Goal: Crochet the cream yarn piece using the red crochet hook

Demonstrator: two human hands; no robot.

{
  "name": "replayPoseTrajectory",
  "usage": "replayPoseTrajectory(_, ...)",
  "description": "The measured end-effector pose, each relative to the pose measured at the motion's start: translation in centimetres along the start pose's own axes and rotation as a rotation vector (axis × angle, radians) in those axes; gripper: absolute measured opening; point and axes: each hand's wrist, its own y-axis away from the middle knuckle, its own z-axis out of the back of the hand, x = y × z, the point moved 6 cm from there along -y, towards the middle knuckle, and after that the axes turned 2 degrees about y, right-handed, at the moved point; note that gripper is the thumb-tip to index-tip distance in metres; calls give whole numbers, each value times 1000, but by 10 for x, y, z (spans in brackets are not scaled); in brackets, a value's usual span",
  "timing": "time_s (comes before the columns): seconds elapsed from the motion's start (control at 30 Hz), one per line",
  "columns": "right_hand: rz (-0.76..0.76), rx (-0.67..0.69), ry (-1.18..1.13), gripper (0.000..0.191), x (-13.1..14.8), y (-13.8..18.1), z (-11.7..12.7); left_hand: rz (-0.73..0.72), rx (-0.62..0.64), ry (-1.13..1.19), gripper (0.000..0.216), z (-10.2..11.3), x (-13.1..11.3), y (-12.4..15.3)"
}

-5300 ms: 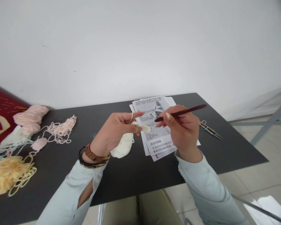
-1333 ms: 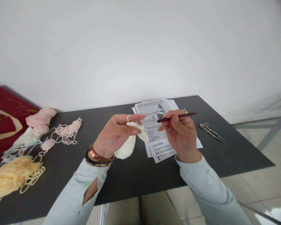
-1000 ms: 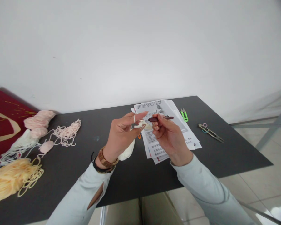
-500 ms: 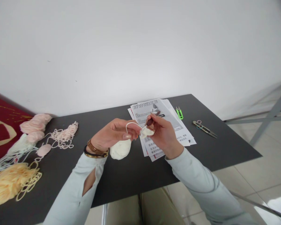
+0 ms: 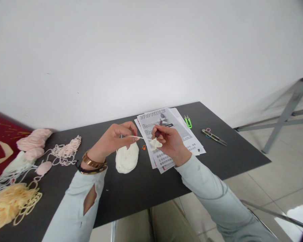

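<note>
My left hand (image 5: pixel 118 137) pinches a strand of white yarn (image 5: pixel 138 137) and draws it taut toward the right. In my right hand (image 5: pixel 169 141) is a crochet hook (image 5: pixel 157 133) with a dark brown handle, along with a small white crocheted piece (image 5: pixel 155 144). The strand runs from my left fingers to that piece. The hook's tip is too small to make out. Below my left hand a ball of white yarn (image 5: pixel 127 159) rests on the black table. A small orange stitch marker (image 5: pixel 143 147) lies between the ball and the papers.
Printed sheets (image 5: pixel 151 122) lie beneath my right hand. Green thread snips (image 5: pixel 188 121) and metal snips (image 5: pixel 213 136) are to the right on the table (image 5: pixel 232 154). Pink yarn (image 5: pixel 35 141), yellow yarn (image 5: pixel 10 205) and a red bag (image 5: pixel 2 144) sit at the left.
My left hand has moved left, away from the white piece, and the slack strand has become taut. The ball and orange marker show more fully now. The view has shifted slightly.
</note>
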Motion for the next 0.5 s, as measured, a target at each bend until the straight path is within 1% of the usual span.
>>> replayPoseTrajectory(0.1,-14,6,31,10,1,1,0,-109,46,284,33,-9,-15,-3)
replayPoseTrajectory(0.13,-10,14,43,10,2,2,-1,-122,67,329,29,-15,-20,-4)
replayPoseTrajectory(0.17,-1,19,54,11,3,2,-1,-135,92,343,25,-20,-26,-5)
replayPoseTrajectory(0.23,22,19,72,12,5,2,1,-147,99,307,24,-30,-36,-7)
replayPoseTrajectory(0.27,32,13,80,13,6,2,2,-165,94,238,27,-34,-41,-6)
replayPoseTrajectory(0.33,49,-7,99,14,7,2,4,-164,98,-69,30,-43,-48,-4)
replayPoseTrajectory(0.37,60,-17,106,14,7,2,5,-148,51,-226,34,-44,-50,-2)
replayPoseTrajectory(0.43,101,-30,112,14,9,1,5,-142,-98,-451,52,-43,-55,2)
replayPoseTrajectory(0.5,146,-44,117,13,11,2,5,-147,-187,-621,53,-45,-57,5)
